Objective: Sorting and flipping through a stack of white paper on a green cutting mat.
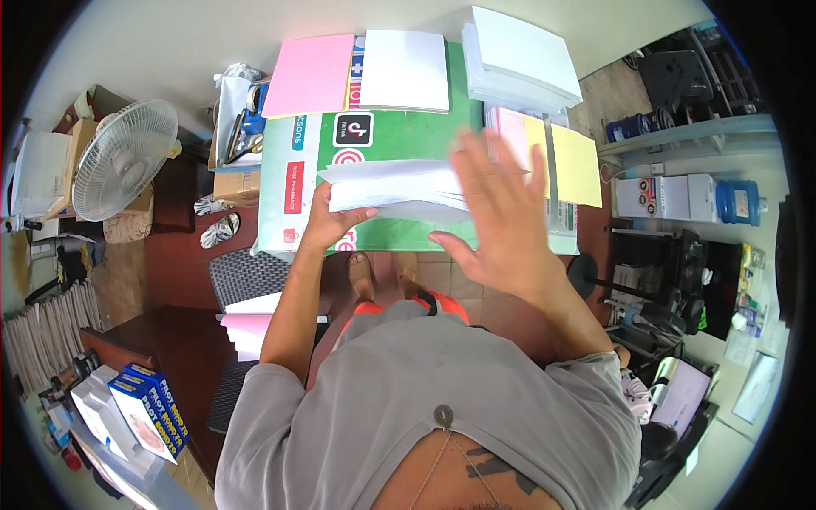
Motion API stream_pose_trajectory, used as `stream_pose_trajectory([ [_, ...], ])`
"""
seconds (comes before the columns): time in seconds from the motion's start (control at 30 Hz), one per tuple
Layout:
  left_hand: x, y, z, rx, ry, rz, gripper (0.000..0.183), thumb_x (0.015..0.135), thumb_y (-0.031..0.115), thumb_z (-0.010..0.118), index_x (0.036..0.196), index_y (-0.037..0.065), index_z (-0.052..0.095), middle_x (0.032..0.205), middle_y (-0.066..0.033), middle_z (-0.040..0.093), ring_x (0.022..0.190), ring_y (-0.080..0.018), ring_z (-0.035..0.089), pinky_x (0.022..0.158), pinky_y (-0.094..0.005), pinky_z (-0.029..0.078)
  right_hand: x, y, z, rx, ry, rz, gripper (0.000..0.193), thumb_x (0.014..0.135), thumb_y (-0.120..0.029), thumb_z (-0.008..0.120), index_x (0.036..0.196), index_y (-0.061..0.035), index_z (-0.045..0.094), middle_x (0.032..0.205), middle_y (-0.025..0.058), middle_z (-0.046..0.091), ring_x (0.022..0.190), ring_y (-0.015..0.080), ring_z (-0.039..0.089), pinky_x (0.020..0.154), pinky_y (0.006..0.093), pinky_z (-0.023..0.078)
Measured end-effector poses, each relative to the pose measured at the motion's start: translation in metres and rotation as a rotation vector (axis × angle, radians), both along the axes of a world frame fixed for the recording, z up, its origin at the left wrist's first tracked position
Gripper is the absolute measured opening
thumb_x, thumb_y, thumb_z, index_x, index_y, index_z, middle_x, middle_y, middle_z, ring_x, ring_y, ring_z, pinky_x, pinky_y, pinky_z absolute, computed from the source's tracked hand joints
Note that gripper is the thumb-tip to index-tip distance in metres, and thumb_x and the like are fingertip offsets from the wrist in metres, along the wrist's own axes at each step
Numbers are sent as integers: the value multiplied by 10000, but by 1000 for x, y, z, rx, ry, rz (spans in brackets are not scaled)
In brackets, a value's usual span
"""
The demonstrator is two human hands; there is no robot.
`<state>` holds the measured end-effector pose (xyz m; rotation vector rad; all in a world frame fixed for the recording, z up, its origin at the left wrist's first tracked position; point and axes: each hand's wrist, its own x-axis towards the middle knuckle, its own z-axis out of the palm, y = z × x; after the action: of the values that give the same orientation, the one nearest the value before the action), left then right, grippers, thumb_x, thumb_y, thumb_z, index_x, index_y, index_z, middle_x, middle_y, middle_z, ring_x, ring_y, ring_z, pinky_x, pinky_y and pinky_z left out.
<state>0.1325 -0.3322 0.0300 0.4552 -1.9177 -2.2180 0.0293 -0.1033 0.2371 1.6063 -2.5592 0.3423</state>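
Observation:
A stack of white paper sheets [395, 191] is held above a green and white printed table cover [399, 136]. My left hand [330, 223] grips its left end, with the thumb on the near side. The sheets fan apart slightly along their edges. My right hand [510, 229] is raised at the stack's right end with its fingers stretched and spread, a little blurred. It covers that end, so I cannot tell whether it touches the paper. On the table's far side lie a pink paper stack [310, 75] and a white paper stack [405, 70].
A taller white paper pile [523, 64] stands at the far right, near yellow sheets [575, 166]. Left of the table, a box holds scissors [247, 144] and tape. A white fan [125, 160] stands farther left. A woven chair [246, 279] with pink and white sheets is near my left arm.

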Motion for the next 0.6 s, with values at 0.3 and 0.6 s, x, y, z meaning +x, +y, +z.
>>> stream_pose_trajectory([
  [0.3,-8,-8,1,3,107,-25,545,670,-36,849,1146,33,594,1062,-38,658,986,-123,610,877,-295,520,-6,-24,-44,117,-120,72,900,770,-270,773,1487,-17,293,1481,162,371,1351,343,366,1098,675,192],
  [0.6,-4,-7,-5,87,101,-33,525,683,-52,825,1143,36,587,1062,-30,652,1000,-108,603,890,-286,510,-5,-46,-59,8,-244,41,903,752,-202,783,1496,-51,295,1471,143,398,1333,333,398,1117,627,197],
])
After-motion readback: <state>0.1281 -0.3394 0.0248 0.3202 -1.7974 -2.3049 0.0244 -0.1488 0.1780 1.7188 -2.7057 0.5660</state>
